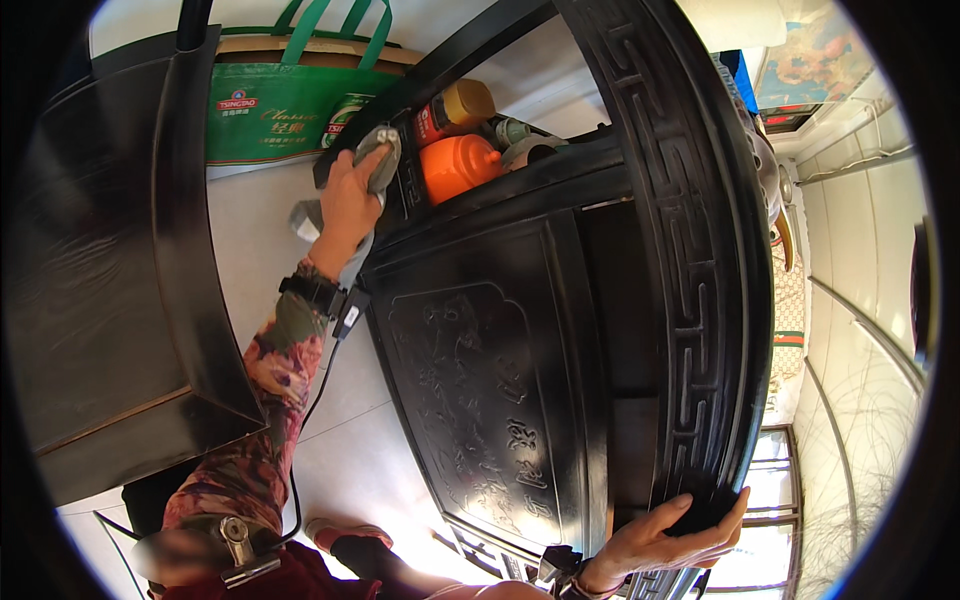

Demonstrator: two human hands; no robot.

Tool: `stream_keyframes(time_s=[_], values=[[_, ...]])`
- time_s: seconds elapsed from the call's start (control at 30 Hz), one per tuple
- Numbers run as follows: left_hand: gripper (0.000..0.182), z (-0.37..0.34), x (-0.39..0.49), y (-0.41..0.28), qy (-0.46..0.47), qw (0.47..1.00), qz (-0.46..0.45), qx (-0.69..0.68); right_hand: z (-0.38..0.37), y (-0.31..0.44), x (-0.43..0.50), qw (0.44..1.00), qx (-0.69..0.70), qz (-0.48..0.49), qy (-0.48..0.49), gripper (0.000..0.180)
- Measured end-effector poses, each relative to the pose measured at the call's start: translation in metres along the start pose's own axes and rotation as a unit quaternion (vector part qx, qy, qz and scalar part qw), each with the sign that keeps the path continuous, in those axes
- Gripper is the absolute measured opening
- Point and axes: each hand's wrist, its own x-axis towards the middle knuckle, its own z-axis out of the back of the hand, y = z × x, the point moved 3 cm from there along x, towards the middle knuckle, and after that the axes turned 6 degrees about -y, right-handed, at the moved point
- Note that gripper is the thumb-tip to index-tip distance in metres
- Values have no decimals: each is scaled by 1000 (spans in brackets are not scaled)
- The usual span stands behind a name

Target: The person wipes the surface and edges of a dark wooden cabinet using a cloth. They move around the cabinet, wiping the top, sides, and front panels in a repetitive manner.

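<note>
My left hand [349, 202], at the upper middle, is closed on a folded grey cloth [383, 161] and presses it against a short carved post of black wooden furniture [480, 360]. Part of the cloth hangs down past the wrist. My right hand [660, 544], at the lower right, grips the end of the furniture's thick, curved top rail [694, 300], which has a carved fret pattern; the thumb lies on the near side and the fingers reach over the far side. Carved characters and a relief design cover the large panel between my hands.
An orange plastic container [459, 166] and a yellow-capped jar [465, 105] stand behind the lower frame. A green Tsingtao carrier bag [255, 112] is at the upper left. Another dark wooden piece [97, 262] fills the left side. A black cable [311, 405] runs from my left wrist.
</note>
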Motion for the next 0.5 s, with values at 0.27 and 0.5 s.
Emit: stream_keyframes(time_s=[0.27, 0.5], values=[[63, -11, -86, 45, 208, 961, 114, 142, 0, 6, 5, 999, -8, 37, -26, 49], [64, -19, -27, 90, 22, 978, 36, 205, 5, 12, 5, 993, 92, 13, -72, 57]])
